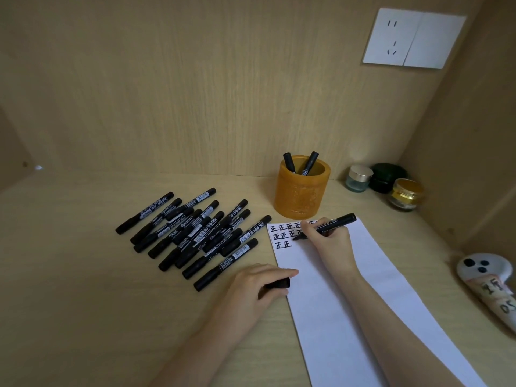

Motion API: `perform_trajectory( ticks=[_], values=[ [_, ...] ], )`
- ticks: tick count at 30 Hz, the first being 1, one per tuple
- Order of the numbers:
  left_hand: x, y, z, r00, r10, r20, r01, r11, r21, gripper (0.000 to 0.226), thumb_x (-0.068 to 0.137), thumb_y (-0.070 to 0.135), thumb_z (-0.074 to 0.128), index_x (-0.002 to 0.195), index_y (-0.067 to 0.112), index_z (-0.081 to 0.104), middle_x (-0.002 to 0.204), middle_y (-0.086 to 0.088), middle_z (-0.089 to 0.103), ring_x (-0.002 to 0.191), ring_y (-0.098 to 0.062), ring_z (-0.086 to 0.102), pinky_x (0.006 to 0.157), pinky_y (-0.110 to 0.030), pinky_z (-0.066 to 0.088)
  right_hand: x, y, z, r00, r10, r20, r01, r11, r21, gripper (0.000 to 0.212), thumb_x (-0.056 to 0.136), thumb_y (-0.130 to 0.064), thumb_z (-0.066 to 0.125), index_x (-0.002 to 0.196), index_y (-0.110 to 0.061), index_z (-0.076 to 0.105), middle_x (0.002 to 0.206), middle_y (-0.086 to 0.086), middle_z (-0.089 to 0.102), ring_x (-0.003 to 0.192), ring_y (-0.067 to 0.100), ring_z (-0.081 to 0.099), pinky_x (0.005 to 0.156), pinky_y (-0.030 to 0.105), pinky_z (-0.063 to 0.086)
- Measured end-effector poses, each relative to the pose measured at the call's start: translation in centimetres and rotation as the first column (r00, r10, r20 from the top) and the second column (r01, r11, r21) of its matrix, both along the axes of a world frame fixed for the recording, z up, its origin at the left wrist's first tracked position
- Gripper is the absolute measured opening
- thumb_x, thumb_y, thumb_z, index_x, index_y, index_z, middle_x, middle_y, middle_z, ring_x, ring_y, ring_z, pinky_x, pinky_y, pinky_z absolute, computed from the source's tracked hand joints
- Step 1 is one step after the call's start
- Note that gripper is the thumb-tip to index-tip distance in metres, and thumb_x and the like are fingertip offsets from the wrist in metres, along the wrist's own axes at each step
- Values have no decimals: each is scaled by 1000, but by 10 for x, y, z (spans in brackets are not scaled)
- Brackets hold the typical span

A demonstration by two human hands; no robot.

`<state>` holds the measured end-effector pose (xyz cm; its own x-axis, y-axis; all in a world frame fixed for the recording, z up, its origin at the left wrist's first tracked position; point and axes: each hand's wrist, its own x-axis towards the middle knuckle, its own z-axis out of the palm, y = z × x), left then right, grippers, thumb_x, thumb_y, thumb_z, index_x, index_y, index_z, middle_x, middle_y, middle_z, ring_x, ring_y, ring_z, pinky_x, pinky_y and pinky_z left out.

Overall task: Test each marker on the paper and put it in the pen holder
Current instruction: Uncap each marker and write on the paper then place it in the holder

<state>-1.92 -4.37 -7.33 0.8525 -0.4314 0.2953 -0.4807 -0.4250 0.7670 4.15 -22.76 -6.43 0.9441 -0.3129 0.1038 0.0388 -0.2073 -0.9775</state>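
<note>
My right hand grips an uncapped black marker, its tip down on the white paper beside rows of written characters. My left hand rests on the desk at the paper's left edge and holds the black cap. An orange pen holder stands just behind the paper with two black markers standing in it. A pile of several capped black markers lies on the desk to the left of the paper.
Three small jars stand in the back right corner. A white object with black dots and labels lies at the right edge. A white wall socket sits on the wooden back wall. Wooden walls close in the desk on the right and back.
</note>
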Motion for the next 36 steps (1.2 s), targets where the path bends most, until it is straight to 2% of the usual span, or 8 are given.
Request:
perform_trajectory(
  ticks=[3, 7, 12, 18, 24, 28, 36],
  values=[
    [1, -1, -3, 1000, -3, 3, 3, 999, 34, 41, 83, 16, 68, 118, 37, 61, 99, 24, 64, 99, 1, 55, 89, -13, 42, 1, -1, -2, 1000, 11, -8, -11, 1000, -11, 21, 87, -23, 70, 69, -12, 68, 66, -3, 69, 67, 7, 62, 64, 20, 45],
    [2, -1, -4, 1000, 4, 17, -5, 999, 43, 41, 84, 16, 68, 118, 37, 61, 96, 27, 62, 98, 2, 53, 85, -6, 38, 1, 0, -2, 1000, 10, 4, -10, 1000, -23, 21, 86, -22, 70, 68, -13, 67, 64, -4, 68, 62, 3, 60, 60, 14, 44],
    [2, -1, -5, 1000, 12, 11, -12, 999, 45, 42, 84, 17, 67, 119, 38, 60, 96, 29, 61, 99, 4, 52, 84, -3, 36, 3, 0, -5, 1000, 6, -6, -6, 997, -81, 22, 85, -23, 71, 76, -3, 69, 70, 6, 71, 62, 6, 60, 56, 14, 43],
    [3, -1, -6, 1000, 10, 2, -10, 999, 36, 41, 84, 17, 67, 119, 37, 60, 98, 23, 65, 100, 2, 52, 87, -6, 37, 3, -1, -5, 999, -45, 13, 46, 993, -112, 23, 87, -21, 68, 73, -3, 65, 63, 2, 65, 56, 5, 56, 49, 10, 38],
    [3, 0, -7, 1000, 15, -13, -14, 999, 38, 40, 85, 19, 67, 119, 38, 60, 101, 22, 66, 100, 4, 52, 86, -4, 35, 4, -2, -6, 999, -50, 18, 51, 997, -54, 21, 87, -20, 69, 75, -2, 67, 64, 0, 66, 55, -3, 57, 53, 9, 40],
    [3, 0, -7, 1000, 17, -20, -16, 999, 46, 40, 85, 21, 66, 119, 40, 59, 103, 20, 67, 100, 5, 53, 88, -7, 37, 3, -1, -4, 1000, -28, 9, 28, 997, -73, 21, 87, -18, 69, 73, -3, 67, 60, -3, 63, 52, -4, 54, 51, 8, 38],
    [2, 0, -7, 999, 27, -37, -26, 999, 38, 39, 86, 21, 66, 120, 39, 59, 104, 19, 67, 101, 4, 53, 89, -8, 39, 4, -3, -7, 1000, -24, -3, 24, 994, -106, 22, 86, -11, 66, 75, 7, 62, 62, 4, 59, 52, 1, 49, 50, 11, 36]
  ],
)
